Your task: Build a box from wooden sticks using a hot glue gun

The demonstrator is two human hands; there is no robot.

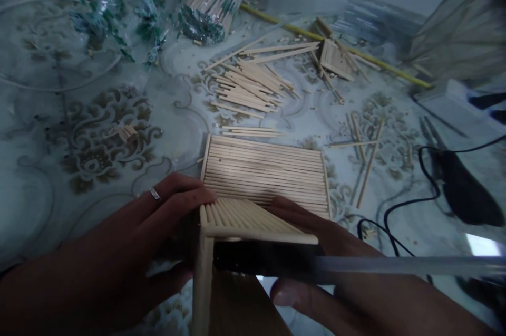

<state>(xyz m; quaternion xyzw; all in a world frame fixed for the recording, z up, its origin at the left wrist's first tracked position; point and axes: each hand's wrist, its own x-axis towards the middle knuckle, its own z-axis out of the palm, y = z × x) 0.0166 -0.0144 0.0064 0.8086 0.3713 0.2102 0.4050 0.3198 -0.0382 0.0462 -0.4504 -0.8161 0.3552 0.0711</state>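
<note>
An angled piece of wooden sticks [253,217], two panels meeting at a corner, stands between my hands. My left hand [158,230], with a ring on one finger, grips its left corner, fingertips on the top edge and thumb lower down. My right hand [328,241] is around its right side, fingers behind the slanted panel and thumb in front. A translucent rod [395,266] with a dark end crosses in front of my right hand, its dark part inside the corner; what holds it I cannot tell. Just beyond lies a flat rectangular stick panel [264,164].
Loose sticks [249,85] are heaped beyond the panel, near a small stick piece [338,59]. Plastic-wrapped stick bundles [217,1] lie at the back. A black cable [427,199] winds along the right, beside a dark object [470,188]. A yellow cord [276,19] crosses behind.
</note>
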